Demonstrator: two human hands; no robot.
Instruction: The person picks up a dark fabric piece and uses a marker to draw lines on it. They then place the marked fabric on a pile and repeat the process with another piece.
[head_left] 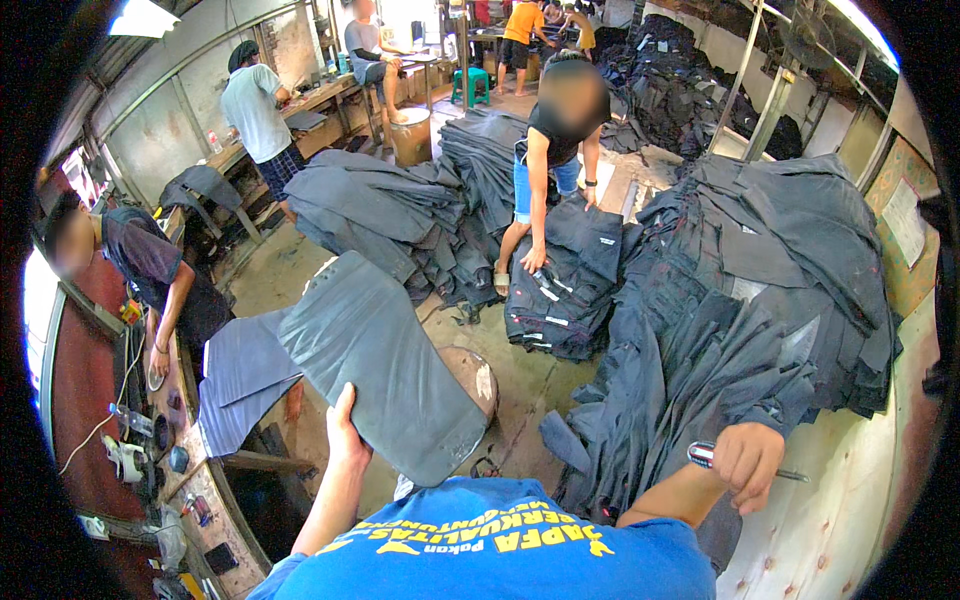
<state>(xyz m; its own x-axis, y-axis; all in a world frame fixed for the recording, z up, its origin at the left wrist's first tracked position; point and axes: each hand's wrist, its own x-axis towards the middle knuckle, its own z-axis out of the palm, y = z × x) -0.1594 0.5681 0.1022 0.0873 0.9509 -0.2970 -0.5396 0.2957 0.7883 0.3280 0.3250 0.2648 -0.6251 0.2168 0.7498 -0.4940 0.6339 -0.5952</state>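
Observation:
My left hand (347, 432) grips the near left edge of a long dark grey board (390, 365) with rounded corners and a smooth surface. Only part of its fingers shows; the rest pass behind the edge. The board slants from far left down toward my chest. Out to the right, my right hand (750, 462) is closed round what looks like a screwdriver (703, 454). Its striped handle sticks out on the left of the fist and its thin metal shaft on the right. Beneath that hand lie heaped dark trousers (690, 390).
A blue-grey garment (245, 385) hangs beyond the board's left side. A cluttered workbench (215, 500) runs along my left, where a person bends over it. Ahead, another person (560, 130) handles a stack of dark trousers (565, 290). A round stool (470, 378) stands partly under the board.

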